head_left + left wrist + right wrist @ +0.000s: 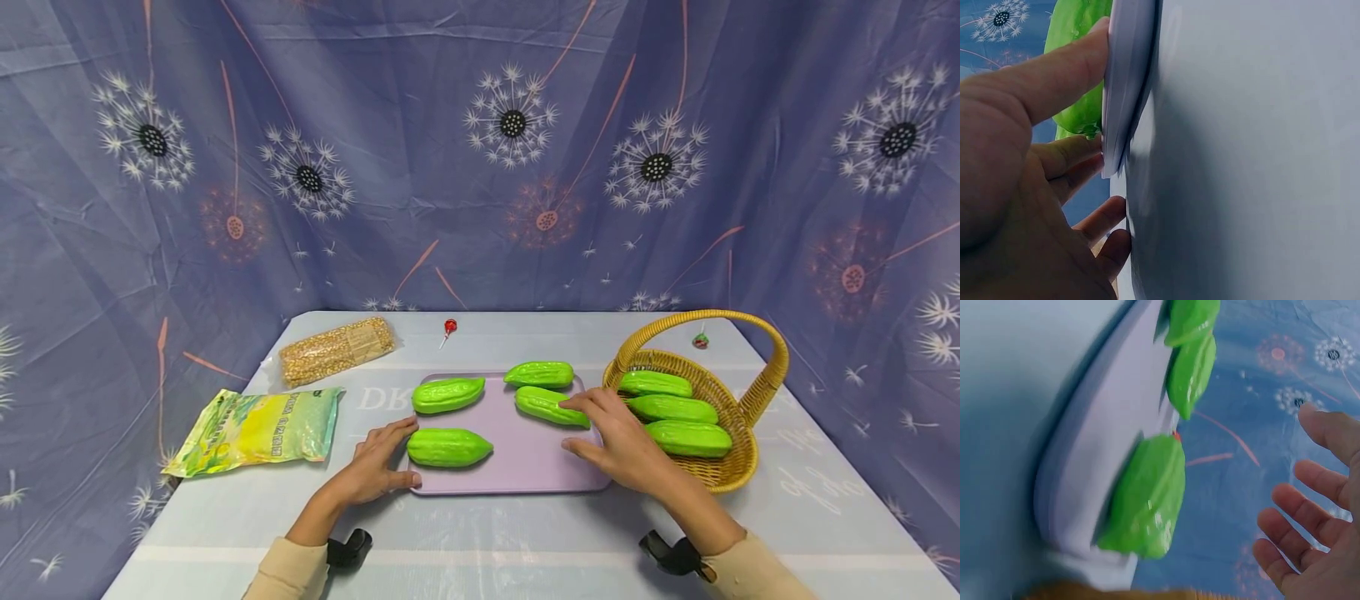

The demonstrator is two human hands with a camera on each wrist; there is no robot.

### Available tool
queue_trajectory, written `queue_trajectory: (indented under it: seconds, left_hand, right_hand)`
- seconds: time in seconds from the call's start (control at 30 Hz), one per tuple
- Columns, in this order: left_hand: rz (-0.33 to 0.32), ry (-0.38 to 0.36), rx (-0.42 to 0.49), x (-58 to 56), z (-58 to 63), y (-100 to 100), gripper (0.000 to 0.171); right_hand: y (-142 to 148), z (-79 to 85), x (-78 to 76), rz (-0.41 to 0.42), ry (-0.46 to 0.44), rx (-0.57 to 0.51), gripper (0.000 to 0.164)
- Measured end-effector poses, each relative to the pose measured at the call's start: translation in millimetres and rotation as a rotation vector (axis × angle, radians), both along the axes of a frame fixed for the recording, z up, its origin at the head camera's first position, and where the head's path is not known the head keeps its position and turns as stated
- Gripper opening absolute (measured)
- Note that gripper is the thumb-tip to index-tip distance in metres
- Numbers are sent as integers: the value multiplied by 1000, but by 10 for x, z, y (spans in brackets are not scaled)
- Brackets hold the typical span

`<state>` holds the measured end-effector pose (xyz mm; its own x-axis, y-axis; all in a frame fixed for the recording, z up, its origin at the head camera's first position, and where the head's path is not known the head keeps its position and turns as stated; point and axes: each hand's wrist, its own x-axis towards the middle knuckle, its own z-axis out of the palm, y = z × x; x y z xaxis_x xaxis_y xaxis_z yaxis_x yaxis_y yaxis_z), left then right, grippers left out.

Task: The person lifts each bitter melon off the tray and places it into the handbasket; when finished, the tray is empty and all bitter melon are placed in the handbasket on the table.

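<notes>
A light purple tray [517, 467] lies mid-table with several green bitter melons on it, two on its left half and two on its right. My left hand [375, 462] rests at the tray's left edge, its thumb tip against the rim and its fingers spread beside the front-left bitter melon [450, 447]. Over the tray's right side is my right hand [618, 442], fingers loosely extended. In the head view its fingertips overlap the near-right bitter melon [551, 406]; the right wrist view has the hand apart from that melon [1147, 500], with nothing in its grasp.
Right of the tray stands a wicker basket [738, 471] with a tall handle, holding several bitter melons [671, 408]. At the left lie a yellow-green bag [262, 432] and a pack of corn kernels [337, 350]. A red lollipop [450, 325] and another lollipop [701, 340] lie farther back.
</notes>
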<state>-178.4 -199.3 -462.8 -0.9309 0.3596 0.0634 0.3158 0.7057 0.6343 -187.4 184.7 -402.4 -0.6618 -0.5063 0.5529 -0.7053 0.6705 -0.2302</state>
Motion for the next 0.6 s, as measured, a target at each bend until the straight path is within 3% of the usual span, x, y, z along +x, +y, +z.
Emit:
queue_trajectory:
  seconds: [0.6]
  left_hand:
    - [3, 0, -4, -1, -1, 0, 80]
  right_hand:
    - [-738, -218, -88, 48, -169, 12, 44]
